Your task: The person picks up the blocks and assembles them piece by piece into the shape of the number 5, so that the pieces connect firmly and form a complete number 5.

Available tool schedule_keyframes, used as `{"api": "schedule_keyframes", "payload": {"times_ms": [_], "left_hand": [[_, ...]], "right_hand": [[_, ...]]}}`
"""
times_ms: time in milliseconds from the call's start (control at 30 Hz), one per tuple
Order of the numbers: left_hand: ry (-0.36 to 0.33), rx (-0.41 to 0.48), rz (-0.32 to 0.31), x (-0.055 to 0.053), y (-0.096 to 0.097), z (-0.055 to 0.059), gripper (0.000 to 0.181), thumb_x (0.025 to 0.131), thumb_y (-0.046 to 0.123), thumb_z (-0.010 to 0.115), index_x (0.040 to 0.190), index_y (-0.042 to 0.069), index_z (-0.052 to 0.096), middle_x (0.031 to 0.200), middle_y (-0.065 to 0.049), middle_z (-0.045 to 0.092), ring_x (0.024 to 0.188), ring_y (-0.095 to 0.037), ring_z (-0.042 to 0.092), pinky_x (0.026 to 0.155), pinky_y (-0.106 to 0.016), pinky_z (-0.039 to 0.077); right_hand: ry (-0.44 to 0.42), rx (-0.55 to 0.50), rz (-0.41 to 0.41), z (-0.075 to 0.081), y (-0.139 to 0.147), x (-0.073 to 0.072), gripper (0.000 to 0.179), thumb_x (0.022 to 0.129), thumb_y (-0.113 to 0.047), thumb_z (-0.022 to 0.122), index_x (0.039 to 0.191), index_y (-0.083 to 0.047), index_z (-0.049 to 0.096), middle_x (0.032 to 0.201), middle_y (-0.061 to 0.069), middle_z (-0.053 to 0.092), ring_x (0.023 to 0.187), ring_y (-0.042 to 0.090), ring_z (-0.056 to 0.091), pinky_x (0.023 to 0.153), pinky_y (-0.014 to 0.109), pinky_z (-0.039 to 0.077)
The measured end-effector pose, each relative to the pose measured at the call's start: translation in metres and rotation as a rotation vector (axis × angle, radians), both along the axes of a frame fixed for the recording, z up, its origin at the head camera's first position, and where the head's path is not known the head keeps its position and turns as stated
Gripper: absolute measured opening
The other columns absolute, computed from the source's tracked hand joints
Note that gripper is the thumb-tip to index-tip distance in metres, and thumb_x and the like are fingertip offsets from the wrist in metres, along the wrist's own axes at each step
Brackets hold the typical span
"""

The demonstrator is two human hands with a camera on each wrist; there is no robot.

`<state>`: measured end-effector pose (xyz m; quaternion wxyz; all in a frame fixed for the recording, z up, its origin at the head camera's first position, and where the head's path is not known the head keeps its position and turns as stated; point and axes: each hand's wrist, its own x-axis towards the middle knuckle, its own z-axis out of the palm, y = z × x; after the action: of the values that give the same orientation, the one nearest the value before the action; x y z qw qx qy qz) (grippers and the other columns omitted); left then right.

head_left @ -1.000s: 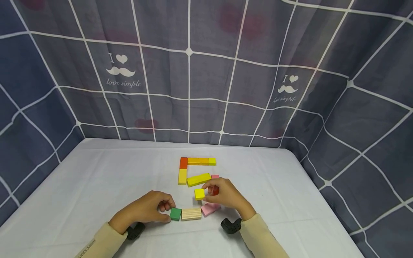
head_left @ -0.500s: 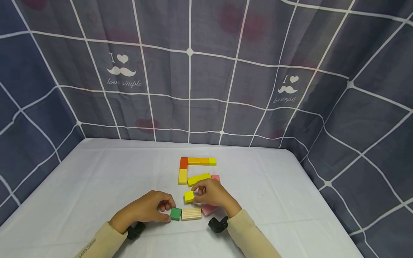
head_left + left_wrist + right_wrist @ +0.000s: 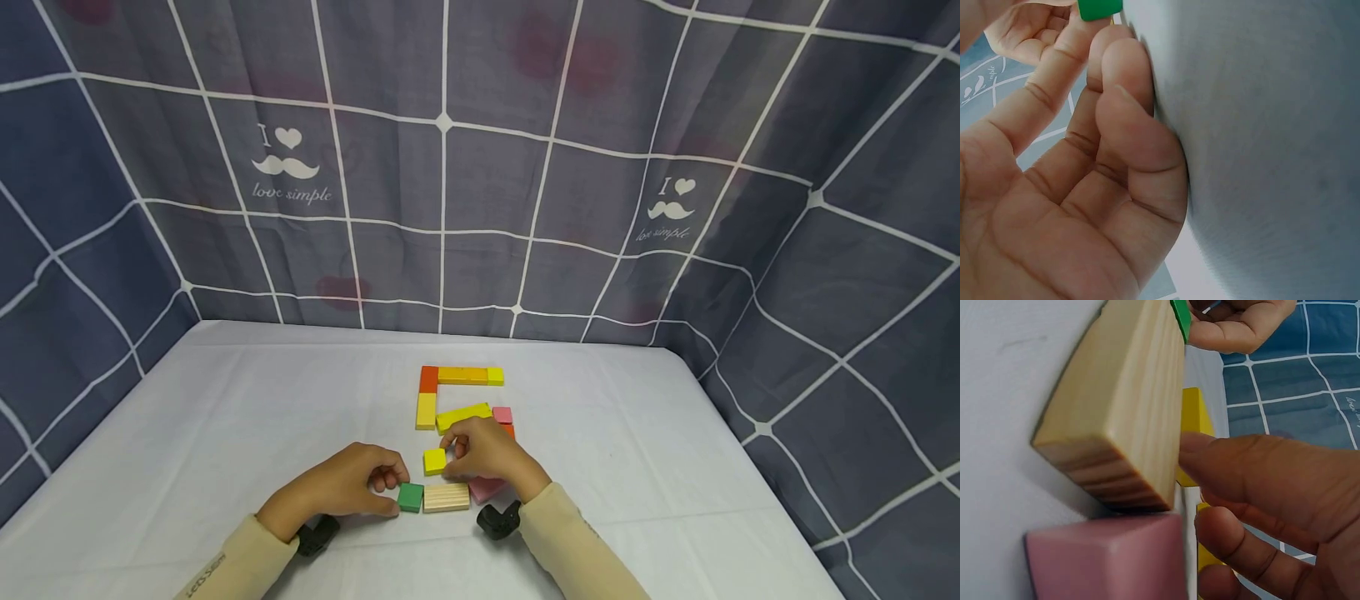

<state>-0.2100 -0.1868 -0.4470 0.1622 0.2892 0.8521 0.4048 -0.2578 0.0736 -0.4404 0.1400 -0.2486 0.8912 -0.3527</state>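
In the head view my left hand (image 3: pixel 341 486) holds a small green block (image 3: pixel 410 497) at its left side, thumb and index finger against it; the left wrist view shows the green block (image 3: pixel 1100 9) at the fingertips. My right hand (image 3: pixel 487 454) pinches a yellow block (image 3: pixel 434 462) just behind a striped natural-wood block (image 3: pixel 446 497). In the right wrist view the thumb lies against the yellow block (image 3: pixel 1192 403). The wood block stands beside the green one, with a pink block (image 3: pixel 481 492) at its right end, partly hidden by the right hand.
Farther back, a red-orange block (image 3: pixel 428 379), an orange bar (image 3: pixel 462 377), a yellow-green block (image 3: pixel 495 377) and a yellow block (image 3: pixel 426 411) form a bracket. Near it lie a yellow bar (image 3: pixel 461 416), a small pink block (image 3: pixel 502 414) and a partly hidden orange-red block (image 3: pixel 509 430).
My right hand has moved left with the yellow block, from above the wood block's right end to near its left end, uncovering part of the orange-red block. The left hand keeps its place.
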Motion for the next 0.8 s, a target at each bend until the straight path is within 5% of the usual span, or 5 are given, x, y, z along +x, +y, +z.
{"api": "schedule_keyframes", "payload": {"times_ms": [233,467,800], "left_hand": [[-0.008,-0.009,0.009,-0.001,0.0,0.0,0.026,0.084,0.01,0.092,0.102,0.011,0.073,0.089,0.006,0.063,0.081,-0.008,0.056,0.073,-0.024,0.049],[-0.003,-0.017,0.013,0.0,0.0,0.0,0.027,0.083,0.01,0.093,0.103,0.011,0.074,0.088,0.006,0.062,0.081,-0.008,0.055,0.072,-0.025,0.049],[-0.012,-0.022,0.019,-0.001,0.0,0.0,0.028,0.083,0.009,0.093,0.104,0.011,0.074,0.089,0.006,0.062,0.081,-0.008,0.054,0.073,-0.025,0.049]], "right_hand": [[0.072,-0.02,0.008,0.006,0.011,0.003,0.021,0.089,-0.007,0.086,0.109,-0.005,0.08,0.08,-0.006,0.062,0.07,0.01,0.053,0.065,0.024,0.046],[0.127,-0.161,0.017,0.008,0.039,0.005,0.016,0.096,-0.008,0.08,0.109,0.0,0.079,0.084,-0.006,0.063,0.074,0.008,0.052,0.07,0.023,0.044],[-0.065,-0.319,0.038,-0.005,0.085,0.006,0.019,0.097,-0.003,0.073,0.113,0.007,0.076,0.079,-0.002,0.057,0.071,0.007,0.05,0.065,0.019,0.04]]}}
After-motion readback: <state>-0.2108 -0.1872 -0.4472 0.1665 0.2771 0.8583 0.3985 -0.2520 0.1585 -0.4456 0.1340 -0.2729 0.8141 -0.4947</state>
